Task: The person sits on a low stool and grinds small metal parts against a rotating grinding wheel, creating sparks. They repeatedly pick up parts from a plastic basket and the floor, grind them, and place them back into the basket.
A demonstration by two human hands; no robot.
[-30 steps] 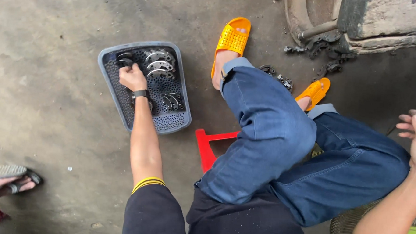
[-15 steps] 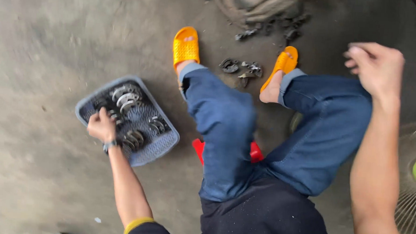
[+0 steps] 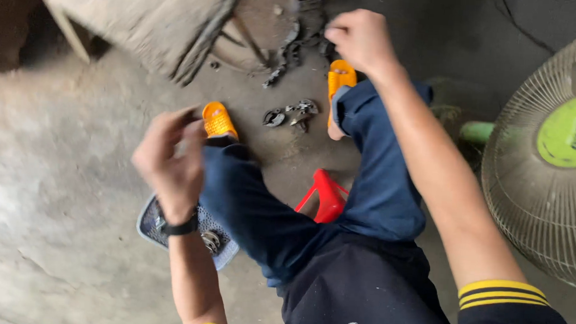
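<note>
Fan (image 3: 547, 167): standing at the right, well apart from both hands.
Tray (image 3: 148, 222): lying on the floor under the left wrist, holding metal rings (image 3: 211, 240).
Left hand (image 3: 169, 158): hovering blurred above the tray, fingers curling; grip unclear.
Right hand (image 3: 360, 39): reaching forward, fingers bending loosely, holding nothing visible, nearing metal scraps (image 3: 291, 113).

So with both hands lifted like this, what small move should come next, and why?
Probably the right hand reaching down to the metal parts on the floor between the orange sandals. It hangs just above them, fingers curled with nothing clearly in its grip. The left hand is raised over the tray, blurred, so its hold cannot be told.
</note>
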